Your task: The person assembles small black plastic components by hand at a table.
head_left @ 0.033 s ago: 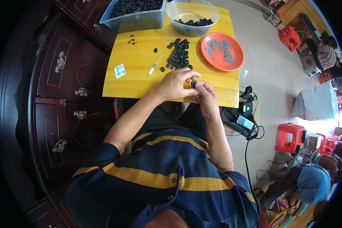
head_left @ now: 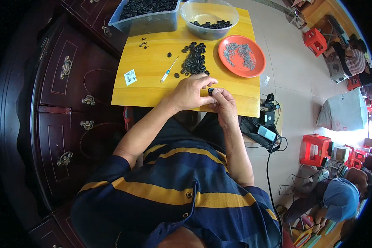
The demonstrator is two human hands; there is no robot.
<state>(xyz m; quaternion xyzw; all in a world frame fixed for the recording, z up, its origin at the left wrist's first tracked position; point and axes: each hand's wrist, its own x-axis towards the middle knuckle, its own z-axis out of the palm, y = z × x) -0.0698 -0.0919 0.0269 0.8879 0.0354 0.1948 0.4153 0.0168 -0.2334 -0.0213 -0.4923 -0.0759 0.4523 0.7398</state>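
Observation:
Above the near edge of the yellow table (head_left: 149, 93), my right hand (head_left: 226, 108) pinches a small black ring-shaped part (head_left: 211, 91) between thumb and fingers. My left hand (head_left: 189, 91) is just left of it, with index finger and thumb spread around the part and the thumb tip close to my right fingers. Nothing shows in the left hand's grasp, though its lower fingers are partly hidden. Beyond my hands lies a pile of similar black parts (head_left: 194, 58). A red-orange plate (head_left: 258, 71) on the right holds many small grey pins.
A screwdriver (head_left: 168, 70) and a white label (head_left: 130, 77) lie left of the pile. A blue bin (head_left: 153, 25) and a clear bowl (head_left: 211, 33) hold black parts at the back. Dark drawers (head_left: 70, 95) flank the left; cables and a black device (head_left: 269, 118) sit at right.

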